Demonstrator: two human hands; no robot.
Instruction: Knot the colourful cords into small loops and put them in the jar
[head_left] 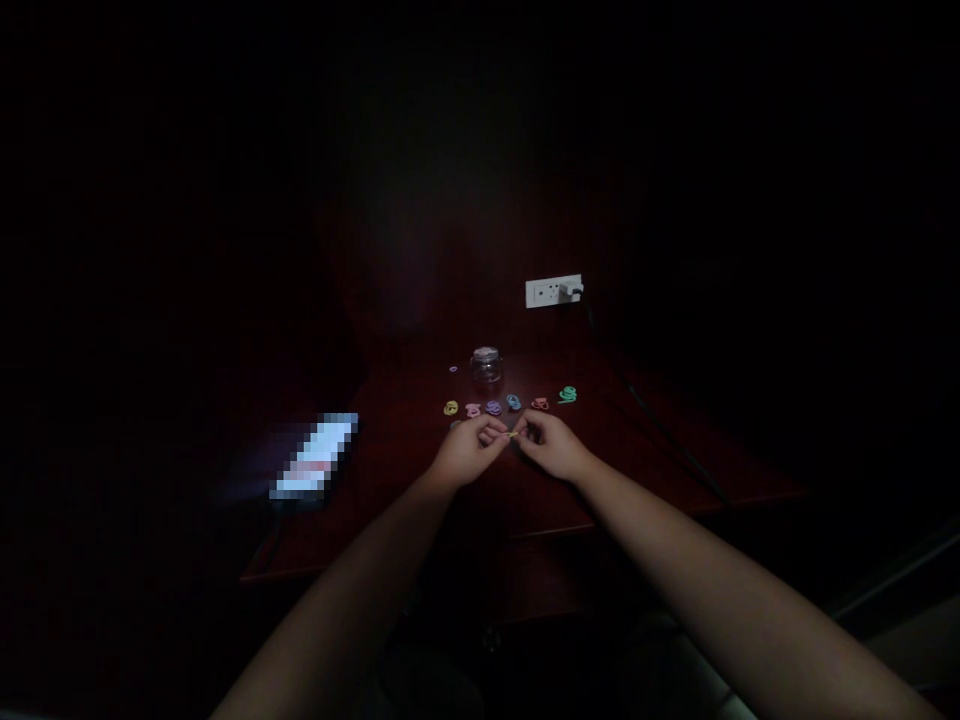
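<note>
My left hand and my right hand meet over the table, fingertips pinched on a small yellow elastic band between them. Just beyond them lies a row of small heaps of loop-like bands: yellow, pink, purple, blue, orange and green. Something small and purplish shows beside my left hand, partly hidden by it. Behind the row a clear lidded jar stands upright, and a single purple band lies to its left.
A lit, pixelated screen rests on the left of the dark red table. On the wall behind is a white socket with a plug in it. Its dark cord runs down the right side. The surroundings are very dark.
</note>
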